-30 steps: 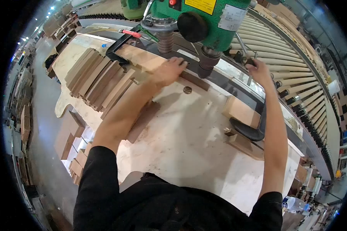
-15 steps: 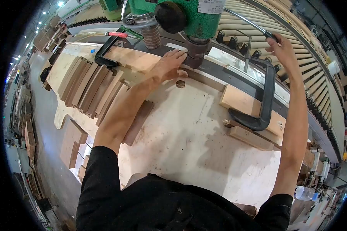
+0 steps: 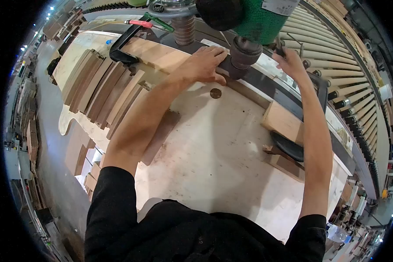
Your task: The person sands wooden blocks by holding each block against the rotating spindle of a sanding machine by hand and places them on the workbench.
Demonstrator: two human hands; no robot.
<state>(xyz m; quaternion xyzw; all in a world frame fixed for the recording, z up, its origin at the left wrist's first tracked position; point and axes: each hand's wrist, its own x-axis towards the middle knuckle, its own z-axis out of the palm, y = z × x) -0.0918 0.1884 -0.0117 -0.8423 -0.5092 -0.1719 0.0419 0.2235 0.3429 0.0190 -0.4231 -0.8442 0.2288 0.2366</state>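
Under the green drill press [image 3: 262, 22], my left hand [image 3: 203, 64] grips a wooden strip [image 3: 251, 94] along the back of the pale work board [image 3: 214, 139]. Its fingers reach over the top and the thumb lies in front; part of the strip is hidden under the hand. Just right of that hand, the dark drill chuck [image 3: 243, 54] hangs over the strip. My right hand [image 3: 291, 63] is closed around the dark grip of the press's feed lever [image 3: 279, 43]. A round hole [image 3: 215, 93] shows in the board below my left thumb.
Curved wooden pieces [image 3: 100, 87] stand in a row on the left. A black C-clamp [image 3: 124, 46] holds a light board [image 3: 155, 54]; another clamp [image 3: 288, 146] sits over a wooden block [image 3: 284, 122] at right. A ribbed hose [image 3: 183, 31] and roller conveyor [image 3: 345, 65] lie beyond.
My right hand has pulled the lever inward and down, toward the press. My left hand stays at the strip. The view has shifted, so the press appears further right.
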